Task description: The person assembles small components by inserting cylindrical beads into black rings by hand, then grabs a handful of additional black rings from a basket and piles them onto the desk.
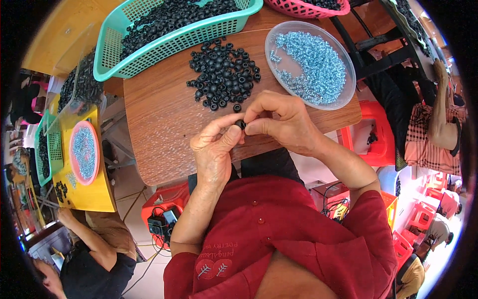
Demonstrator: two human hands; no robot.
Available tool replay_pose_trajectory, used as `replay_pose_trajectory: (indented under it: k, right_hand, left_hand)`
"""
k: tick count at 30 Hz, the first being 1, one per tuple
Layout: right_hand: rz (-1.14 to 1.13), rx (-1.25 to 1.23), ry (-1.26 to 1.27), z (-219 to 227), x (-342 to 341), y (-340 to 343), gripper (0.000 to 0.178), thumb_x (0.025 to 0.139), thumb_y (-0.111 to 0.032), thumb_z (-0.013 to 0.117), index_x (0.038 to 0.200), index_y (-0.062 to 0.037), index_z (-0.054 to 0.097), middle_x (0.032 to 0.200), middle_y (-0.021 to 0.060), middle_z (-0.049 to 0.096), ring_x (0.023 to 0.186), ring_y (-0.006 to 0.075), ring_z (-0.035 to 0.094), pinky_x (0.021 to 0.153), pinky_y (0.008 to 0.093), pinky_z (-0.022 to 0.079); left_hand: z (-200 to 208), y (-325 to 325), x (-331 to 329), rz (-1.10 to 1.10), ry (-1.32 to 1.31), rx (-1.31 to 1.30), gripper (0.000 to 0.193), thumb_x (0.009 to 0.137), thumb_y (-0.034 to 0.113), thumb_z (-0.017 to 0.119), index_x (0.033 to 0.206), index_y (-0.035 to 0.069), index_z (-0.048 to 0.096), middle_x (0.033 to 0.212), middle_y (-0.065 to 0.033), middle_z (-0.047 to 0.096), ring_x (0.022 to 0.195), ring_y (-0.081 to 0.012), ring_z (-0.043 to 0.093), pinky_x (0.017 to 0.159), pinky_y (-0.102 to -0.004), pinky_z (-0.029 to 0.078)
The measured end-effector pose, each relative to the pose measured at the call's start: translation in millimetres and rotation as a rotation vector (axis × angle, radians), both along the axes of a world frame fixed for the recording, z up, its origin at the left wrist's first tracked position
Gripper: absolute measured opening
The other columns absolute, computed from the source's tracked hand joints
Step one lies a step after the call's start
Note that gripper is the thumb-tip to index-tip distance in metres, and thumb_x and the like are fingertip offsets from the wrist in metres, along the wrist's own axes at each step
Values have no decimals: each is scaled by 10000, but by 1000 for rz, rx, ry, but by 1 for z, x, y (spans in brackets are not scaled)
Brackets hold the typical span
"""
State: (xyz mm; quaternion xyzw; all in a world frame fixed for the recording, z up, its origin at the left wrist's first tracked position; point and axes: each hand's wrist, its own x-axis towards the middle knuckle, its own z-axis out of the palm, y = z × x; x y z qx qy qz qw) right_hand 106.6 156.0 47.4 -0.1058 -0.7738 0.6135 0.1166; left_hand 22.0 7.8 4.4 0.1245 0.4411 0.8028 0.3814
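Observation:
My left hand (215, 149) and my right hand (281, 122) meet over the near edge of a brown wooden table (159, 124). Together their fingertips pinch one small black rubber ring (241, 124). Just beyond the hands lies a loose pile of black rings (223, 74) on the table. A clear round dish (343, 94) of small silvery screws (311, 65) sits to the right of the pile. Whether a screw is in the ring is hidden by my fingers.
A teal plastic basket (164, 45) full of black rings stands at the back left, a pink basket (303, 7) at the back right. Another person works at a yellow table (89, 194) on the left. Red stools (373, 134) and a seated person are on the right.

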Motion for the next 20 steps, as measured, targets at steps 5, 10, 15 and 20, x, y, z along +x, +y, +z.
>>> replay_pose_trajectory:
  k: [5, 10, 15, 20]
  right_hand:
    - [11, -209, -67, 4, 1, -4, 96, 745, -2, 710, 814, -19, 645, 770, -5, 583, 696, 45, 522, 601, 197, 414]
    - [-20, -194, -65, -5, 0, -7, 93, 745, 2, 707, 820, -26, 659, 755, -11, 600, 691, 42, 521, 595, 194, 408]
    - [-76, -443, -45, -7, -5, -14, 85, 739, 3, 706, 810, -19, 664, 766, 1, 612, 706, 58, 539, 617, 197, 421]
    - [-73, -255, -47, -7, -5, -15, 73, 765, -13, 697, 831, -34, 673, 857, 50, 642, 827, 92, 591, 766, 208, 451]
  left_hand:
    - [-2, -5, 2, 21, 68, -51, 223, 810, 43, 677, 1014, -42, 648, 907, -76, 632, 730, -124, 576, 676, -238, 481]
    - [-11, -6, 2, 27, 48, -16, 231, 808, 56, 682, 1013, -43, 646, 904, -78, 634, 731, -127, 574, 675, -240, 480]
    - [-13, -7, -1, 14, 12, 23, 286, 808, 108, 687, 1035, -55, 625, 869, -86, 629, 739, -158, 556, 668, -274, 454]
    - [-16, -9, -2, -4, 36, 34, 279, 832, 110, 660, 1057, -48, 616, 889, -90, 634, 757, -161, 554, 684, -281, 451]
